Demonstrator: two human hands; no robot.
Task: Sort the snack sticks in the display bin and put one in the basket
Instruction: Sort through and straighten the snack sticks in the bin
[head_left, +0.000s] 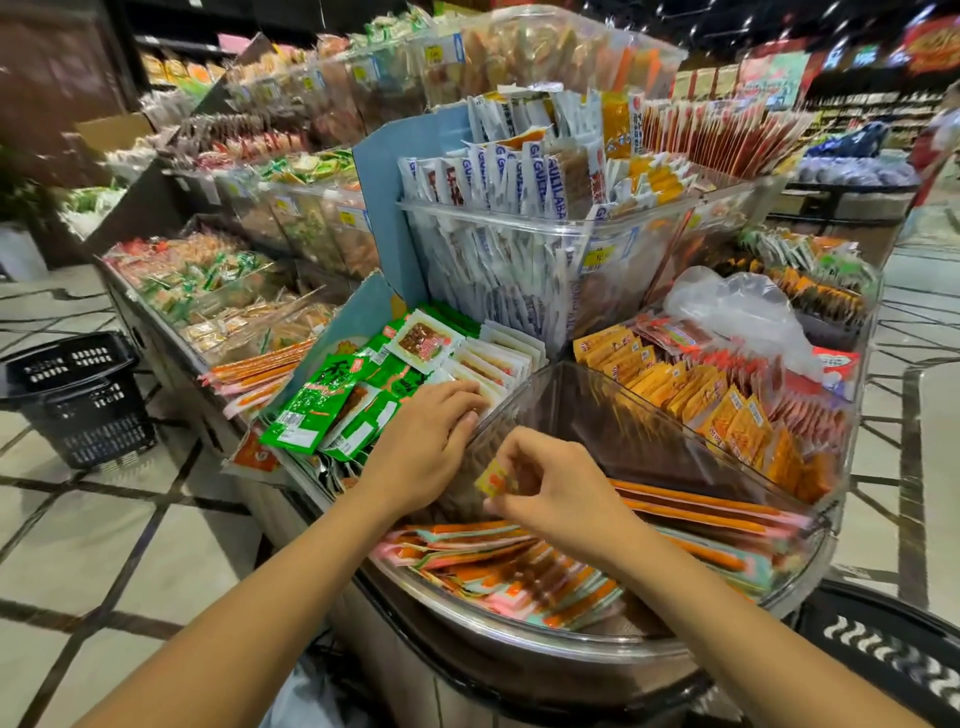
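- Display counter (519, 670): tiered, with clear tubs of packaged snacks stacked toward the back.
- Display bin (613, 410): clear curved tub at the counter's front edge, right under both hands.
- Basket (78, 400): black, on the floor off the counter's left side, well apart from the bin. Can't see inside it.
- Snack sticks (493, 571): long orange, pink and teal packs, lying flat in the bin in a loose fan, ends pointing to the bin's left front corner.
- Green packets (322, 410) and white packets (498, 358): in the tray just left of the bin.
- Left hand (426, 441): palm down at the bin's left edge, fingers fairly straight on the white packets, gripping nothing.
- Right hand (561, 493): over the bin's middle, thumb and fingertips pinching a yellow packet (493, 480).
- The yellow packet is small and blurred, held clear above the sticks. Can't tell if it's a stick end.
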